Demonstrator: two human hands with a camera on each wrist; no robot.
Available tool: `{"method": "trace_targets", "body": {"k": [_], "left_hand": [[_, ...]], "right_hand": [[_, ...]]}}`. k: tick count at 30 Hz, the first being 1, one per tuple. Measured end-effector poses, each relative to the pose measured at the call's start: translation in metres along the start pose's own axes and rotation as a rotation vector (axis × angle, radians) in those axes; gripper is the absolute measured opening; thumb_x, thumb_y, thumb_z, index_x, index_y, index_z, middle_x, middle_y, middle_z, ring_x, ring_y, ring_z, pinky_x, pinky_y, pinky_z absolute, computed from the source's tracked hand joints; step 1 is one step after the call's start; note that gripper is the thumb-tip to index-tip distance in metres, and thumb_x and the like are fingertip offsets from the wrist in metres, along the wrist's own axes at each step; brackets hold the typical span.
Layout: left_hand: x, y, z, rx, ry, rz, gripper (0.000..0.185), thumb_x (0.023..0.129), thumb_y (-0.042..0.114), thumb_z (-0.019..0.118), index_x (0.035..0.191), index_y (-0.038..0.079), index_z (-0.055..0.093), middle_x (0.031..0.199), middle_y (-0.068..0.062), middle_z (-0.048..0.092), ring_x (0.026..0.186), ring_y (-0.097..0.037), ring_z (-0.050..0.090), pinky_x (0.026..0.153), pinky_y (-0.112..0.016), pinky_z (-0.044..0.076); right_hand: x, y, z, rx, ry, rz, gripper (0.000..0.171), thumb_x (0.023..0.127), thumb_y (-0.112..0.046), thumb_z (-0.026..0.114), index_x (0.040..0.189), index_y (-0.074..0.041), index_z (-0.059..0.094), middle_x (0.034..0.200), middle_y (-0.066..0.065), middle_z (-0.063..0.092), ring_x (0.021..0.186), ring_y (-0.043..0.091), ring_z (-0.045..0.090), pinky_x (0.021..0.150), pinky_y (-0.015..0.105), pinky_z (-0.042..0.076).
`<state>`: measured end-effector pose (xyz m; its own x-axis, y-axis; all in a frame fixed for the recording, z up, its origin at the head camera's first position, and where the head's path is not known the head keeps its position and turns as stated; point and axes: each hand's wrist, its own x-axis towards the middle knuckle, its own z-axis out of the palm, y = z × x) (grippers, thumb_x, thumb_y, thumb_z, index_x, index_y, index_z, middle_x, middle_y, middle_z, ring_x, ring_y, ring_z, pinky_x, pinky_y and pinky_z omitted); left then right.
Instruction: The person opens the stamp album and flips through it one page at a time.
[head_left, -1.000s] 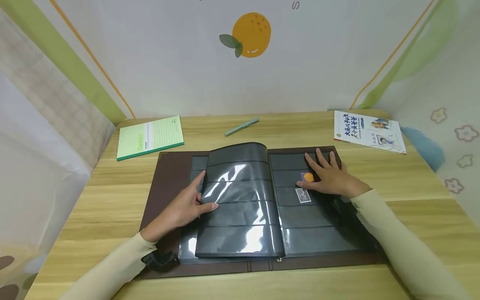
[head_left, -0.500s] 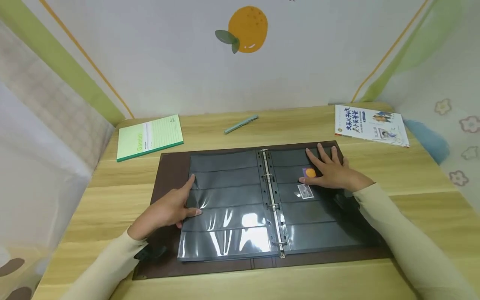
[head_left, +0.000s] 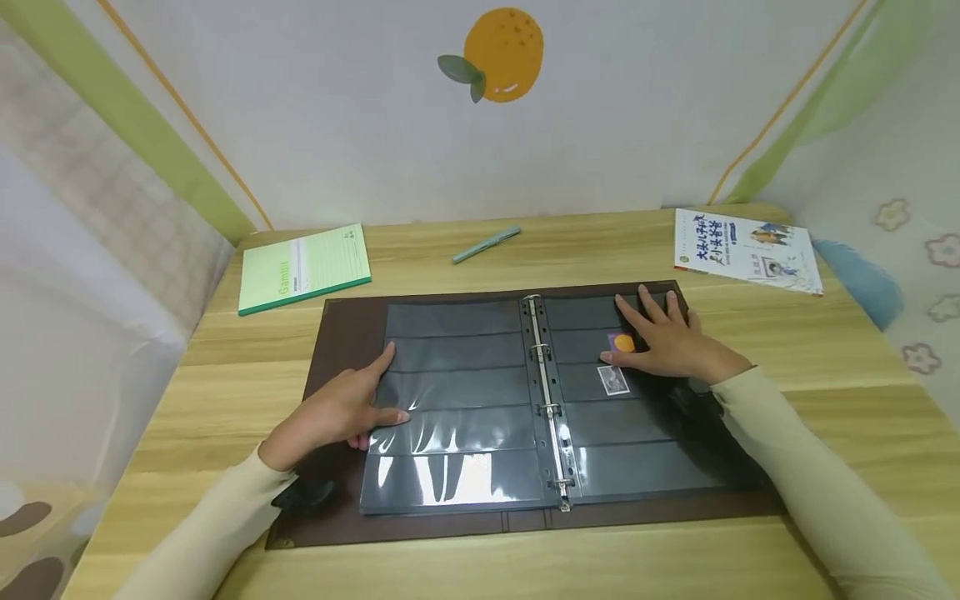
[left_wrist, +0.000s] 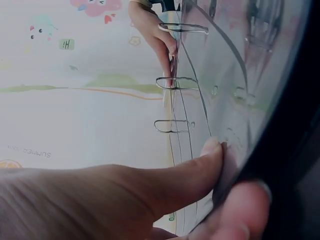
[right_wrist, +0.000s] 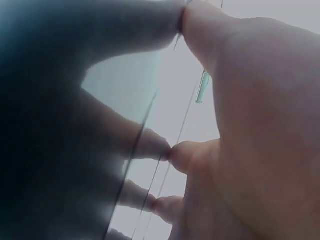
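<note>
A brown ring-binder album lies spread on the table, its black pocket pages (head_left: pixel 457 396) held by metal rings (head_left: pixel 549 409) at the spine. At the left page's outer edge, my left hand (head_left: pixel 337 412) pinches the page, thumb on top; the left wrist view shows a fingertip (left_wrist: pixel 247 202) at the underside. My right hand (head_left: pixel 671 343) rests with spread fingers on the right page (head_left: pixel 622 467). By its thumb sit a purple stamp with an orange disc (head_left: pixel 622 342) and a grey, white-edged stamp (head_left: pixel 613 381). The right palm fills much of the right wrist view.
Behind the album on the wooden table (head_left: pixel 420 279) lie a green notebook (head_left: pixel 303 271) at left, a light green pen (head_left: pixel 486 245) in the middle and a white picture book (head_left: pixel 748 250) at right. A printed curtain (head_left: pixel 360 125) hangs along the table's back edge.
The page that was curled up mid-turn now lies flat on the left side, baring the rings. My left hand moved left and slightly down with it. The right hand stays on its page.
</note>
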<state>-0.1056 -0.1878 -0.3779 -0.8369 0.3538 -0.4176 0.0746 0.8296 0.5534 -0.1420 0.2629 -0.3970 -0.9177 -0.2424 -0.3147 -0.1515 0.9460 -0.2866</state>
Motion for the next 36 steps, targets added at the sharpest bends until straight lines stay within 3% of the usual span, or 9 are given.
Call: {"method": "trace_targets", "body": {"k": [6, 12, 14, 18, 21, 23, 26, 31, 36], "left_hand": [[0.003, 0.003, -0.001, 0.081, 0.024, -0.026, 0.107, 0.086, 0.034, 0.081, 0.163, 0.007, 0.011, 0.055, -0.004, 0.061, 0.042, -0.015, 0.058, 0.046, -0.029, 0.051], [0.002, 0.003, 0.000, 0.168, 0.056, -0.022, 0.105, 0.085, 0.040, 0.081, 0.163, 0.008, 0.017, 0.054, -0.003, 0.058, 0.045, -0.015, 0.056, 0.048, -0.029, 0.045], [0.001, 0.002, 0.001, 0.227, 0.109, 0.007, 0.103, 0.083, 0.043, 0.082, 0.160, 0.005, 0.026, 0.055, -0.005, 0.057, 0.047, -0.015, 0.052, 0.047, -0.028, 0.040], [-0.002, 0.001, 0.005, 0.342, 0.280, 0.117, 0.089, 0.075, 0.044, 0.087, 0.146, 0.003, 0.051, 0.079, -0.013, 0.064, 0.063, -0.018, 0.051, 0.051, -0.028, 0.035], [-0.002, 0.001, 0.010, 0.392, 0.354, 0.254, 0.087, 0.072, 0.044, 0.089, 0.142, 0.005, 0.056, 0.115, -0.018, 0.062, 0.091, -0.027, 0.058, 0.065, -0.034, 0.048], [-0.001, 0.001, 0.013, 0.417, 0.347, 0.349, 0.093, 0.070, 0.046, 0.088, 0.146, 0.007, 0.053, 0.130, -0.020, 0.055, 0.111, -0.036, 0.055, 0.081, -0.046, 0.053], [0.001, 0.000, 0.017, 0.460, 0.289, 0.457, 0.102, 0.069, 0.049, 0.087, 0.152, 0.007, 0.045, 0.155, -0.024, 0.038, 0.141, -0.046, 0.038, 0.105, -0.064, 0.041], [0.003, -0.004, 0.021, 0.454, 0.164, 0.455, 0.106, 0.072, 0.051, 0.085, 0.156, 0.005, 0.038, 0.165, -0.025, 0.023, 0.151, -0.048, 0.024, 0.114, -0.067, 0.030], [0.003, -0.006, 0.020, 0.440, 0.134, 0.445, 0.104, 0.076, 0.052, 0.083, 0.157, 0.006, 0.035, 0.167, -0.023, 0.019, 0.153, -0.048, 0.020, 0.117, -0.065, 0.028]], "right_hand": [[-0.005, 0.013, -0.014, -0.019, 0.022, -0.027, 0.105, 0.093, -0.068, 0.055, 0.163, -0.008, 0.005, 0.167, 0.029, -0.002, 0.149, 0.061, -0.005, 0.109, 0.083, 0.001], [-0.012, 0.040, -0.038, -0.001, 0.034, -0.014, 0.116, 0.087, -0.059, 0.071, 0.161, 0.002, 0.006, 0.165, 0.031, 0.013, 0.152, 0.054, 0.005, 0.110, 0.080, 0.003], [-0.012, 0.047, -0.042, -0.002, 0.030, -0.020, 0.116, 0.086, -0.055, 0.075, 0.160, 0.005, 0.009, 0.163, 0.033, 0.018, 0.151, 0.054, 0.010, 0.111, 0.080, 0.005], [-0.008, 0.051, -0.044, -0.054, 0.023, -0.045, 0.113, 0.084, -0.054, 0.077, 0.157, 0.009, 0.018, 0.159, 0.037, 0.024, 0.146, 0.056, 0.023, 0.113, 0.076, 0.015], [-0.006, 0.052, -0.042, -0.068, 0.027, -0.048, 0.113, 0.082, -0.054, 0.079, 0.157, 0.009, 0.021, 0.159, 0.038, 0.024, 0.144, 0.058, 0.026, 0.114, 0.072, 0.022], [-0.006, 0.052, -0.042, -0.053, 0.039, -0.047, 0.114, 0.081, -0.053, 0.080, 0.158, 0.007, 0.020, 0.159, 0.037, 0.022, 0.143, 0.059, 0.026, 0.113, 0.072, 0.026], [-0.007, 0.051, -0.044, -0.020, 0.052, -0.049, 0.116, 0.080, -0.051, 0.082, 0.159, 0.005, 0.018, 0.161, 0.035, 0.019, 0.143, 0.060, 0.025, 0.111, 0.073, 0.027], [-0.010, 0.044, -0.046, 0.005, 0.106, -0.074, 0.108, 0.084, -0.039, 0.082, 0.158, 0.008, 0.018, 0.160, 0.036, 0.019, 0.142, 0.059, 0.026, 0.111, 0.071, 0.029], [-0.011, 0.040, -0.051, 0.090, 0.191, -0.082, 0.101, 0.091, -0.020, 0.077, 0.161, 0.002, 0.007, 0.151, 0.040, 0.023, 0.129, 0.056, 0.041, 0.102, 0.066, 0.043]]}}
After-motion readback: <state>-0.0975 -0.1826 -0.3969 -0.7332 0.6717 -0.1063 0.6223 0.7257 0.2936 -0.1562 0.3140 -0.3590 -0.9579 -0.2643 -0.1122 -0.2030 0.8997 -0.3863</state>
